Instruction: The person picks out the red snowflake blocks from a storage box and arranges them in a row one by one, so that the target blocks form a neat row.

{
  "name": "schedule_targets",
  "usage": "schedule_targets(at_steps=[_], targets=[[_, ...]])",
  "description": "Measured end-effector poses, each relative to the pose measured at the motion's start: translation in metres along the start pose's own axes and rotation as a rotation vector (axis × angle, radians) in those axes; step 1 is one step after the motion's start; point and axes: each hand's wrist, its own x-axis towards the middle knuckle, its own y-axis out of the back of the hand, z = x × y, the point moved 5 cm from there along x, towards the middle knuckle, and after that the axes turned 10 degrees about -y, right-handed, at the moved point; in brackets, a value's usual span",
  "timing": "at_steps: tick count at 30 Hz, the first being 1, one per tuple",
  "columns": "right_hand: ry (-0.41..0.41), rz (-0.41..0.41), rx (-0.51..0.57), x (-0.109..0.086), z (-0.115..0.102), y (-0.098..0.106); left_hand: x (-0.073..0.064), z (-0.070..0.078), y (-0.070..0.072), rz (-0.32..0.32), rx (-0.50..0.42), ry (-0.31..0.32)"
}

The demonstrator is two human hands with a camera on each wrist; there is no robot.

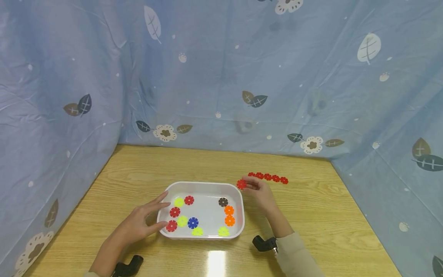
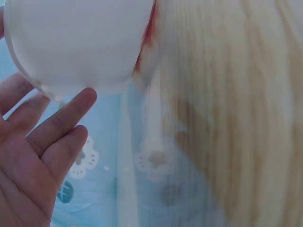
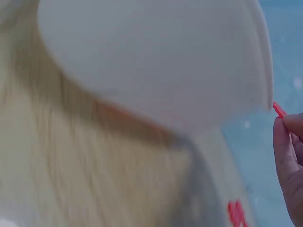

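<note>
A white plastic tub (image 1: 204,237) stands on the table with several notched, flower-shaped plastic discs in it. My left hand (image 1: 140,221) rests at the tub's left rim, fingers spread; the left wrist view shows its palm (image 2: 23,175) beside the tub's wall (image 2: 75,61). Between thumb and fingers my right hand (image 1: 258,192) pinches a red disc (image 1: 241,184) by the tub's upper right corner. That disc (image 3: 279,110) appears edge-on in the right wrist view. Just beyond the right hand lies a row of red discs (image 1: 275,178) on the table.
In the tub lie red, yellow, blue (image 1: 193,222), orange (image 1: 229,220) and dark brown (image 1: 223,202) discs. The wooden table (image 1: 311,215) is bounded at the back and sides by a blue patterned curtain (image 1: 207,77). Black wrist mounts (image 1: 264,244) sit below both hands.
</note>
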Motion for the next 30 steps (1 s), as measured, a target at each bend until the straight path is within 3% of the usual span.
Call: schedule_targets(at_steps=[11, 21, 30], targets=[[-0.091, 0.152, -0.035, 0.021, 0.037, 0.048, 0.0, -0.001, -0.001, -0.005, -0.006, 0.014], [-0.117, 0.213, -0.085, 0.031, 0.052, 0.06, 0.001, 0.0, -0.001, 0.0, -0.003, -0.002], [-0.106, 0.273, -0.242, 0.033, 0.049, 0.061, 0.0, -0.001, -0.001, -0.007, -0.007, 0.015]])
